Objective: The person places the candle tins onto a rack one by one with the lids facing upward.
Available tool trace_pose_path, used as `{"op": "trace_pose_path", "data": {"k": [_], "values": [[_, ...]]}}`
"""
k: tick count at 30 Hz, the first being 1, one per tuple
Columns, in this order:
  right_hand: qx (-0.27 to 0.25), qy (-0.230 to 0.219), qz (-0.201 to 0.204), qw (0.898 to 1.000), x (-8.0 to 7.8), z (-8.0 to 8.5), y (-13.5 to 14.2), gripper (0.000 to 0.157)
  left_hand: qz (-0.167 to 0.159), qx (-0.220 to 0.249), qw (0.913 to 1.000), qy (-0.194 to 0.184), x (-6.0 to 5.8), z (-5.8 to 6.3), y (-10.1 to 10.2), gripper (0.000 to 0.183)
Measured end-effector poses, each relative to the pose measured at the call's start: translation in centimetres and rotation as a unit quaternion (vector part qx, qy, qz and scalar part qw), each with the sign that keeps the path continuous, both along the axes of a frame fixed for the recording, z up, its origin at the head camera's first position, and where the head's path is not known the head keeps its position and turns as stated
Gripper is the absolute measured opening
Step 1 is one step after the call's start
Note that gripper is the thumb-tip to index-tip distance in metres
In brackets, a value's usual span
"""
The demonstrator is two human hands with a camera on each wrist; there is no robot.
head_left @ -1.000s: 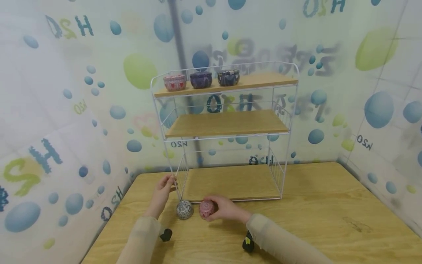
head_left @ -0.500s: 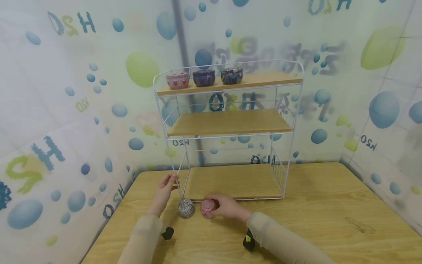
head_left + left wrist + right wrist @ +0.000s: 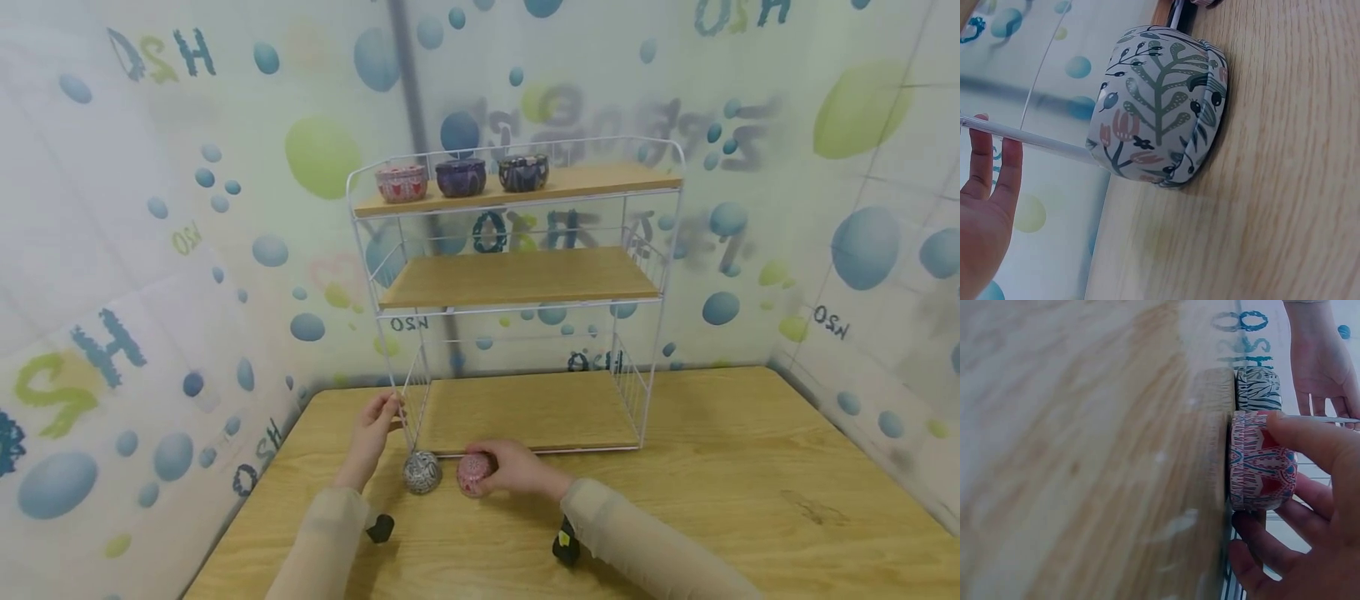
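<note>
My right hand (image 3: 517, 468) grips a small round pink-and-red patterned tin (image 3: 474, 475) on the table, just in front of the rack's bottom shelf. Thumb and fingers curl around its sides in the right wrist view, and its lid seam lies toward the table. Left of it stands a white tin (image 3: 1154, 106) with a dark leaf print, apart from both hands. My left hand (image 3: 371, 433) holds the front left post of the white wire rack (image 3: 384, 354), fingertips on the thin rod; its thumb is hidden in the left wrist view.
On the rack's top shelf (image 3: 600, 179) stand a red-and-white tin (image 3: 401, 183), a dark purple tin (image 3: 461, 177) and a dark patterned tin (image 3: 523, 172). A middle shelf (image 3: 525, 277) and bottom shelf (image 3: 525, 412) lie below. Patterned curtain walls (image 3: 187, 333) surround the wooden table (image 3: 720, 483).
</note>
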State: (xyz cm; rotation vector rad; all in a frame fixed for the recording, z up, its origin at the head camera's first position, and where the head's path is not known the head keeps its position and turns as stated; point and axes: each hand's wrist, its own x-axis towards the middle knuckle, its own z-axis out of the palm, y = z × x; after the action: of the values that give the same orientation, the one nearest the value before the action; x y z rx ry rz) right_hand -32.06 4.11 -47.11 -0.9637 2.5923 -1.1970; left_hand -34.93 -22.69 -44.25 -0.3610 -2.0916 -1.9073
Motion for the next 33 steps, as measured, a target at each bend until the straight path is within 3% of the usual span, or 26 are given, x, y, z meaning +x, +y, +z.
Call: {"op": "trace_pose_path", "data": {"k": [16, 22, 33], "values": [[0.015, 0.005, 0.000, 1.000, -0.2, -0.1, -0.3, 0.064, -0.009, -0.001, 0.9999, -0.009, -0.1, 0.2, -0.1, 0.028], [0.031, 0.007, -0.003, 0.999, 0.5, 1.1, -0.5, 0.065, -0.010, 0.000, 0.9997, -0.020, -0.4, 0.3, -0.2, 0.027], [0.054, 0.016, -0.015, 0.998, 0.9, 1.3, -0.7, 0.067, -0.021, -0.007, 0.9994, -0.027, 1.6, 2.4, 0.6, 0.018]]}}
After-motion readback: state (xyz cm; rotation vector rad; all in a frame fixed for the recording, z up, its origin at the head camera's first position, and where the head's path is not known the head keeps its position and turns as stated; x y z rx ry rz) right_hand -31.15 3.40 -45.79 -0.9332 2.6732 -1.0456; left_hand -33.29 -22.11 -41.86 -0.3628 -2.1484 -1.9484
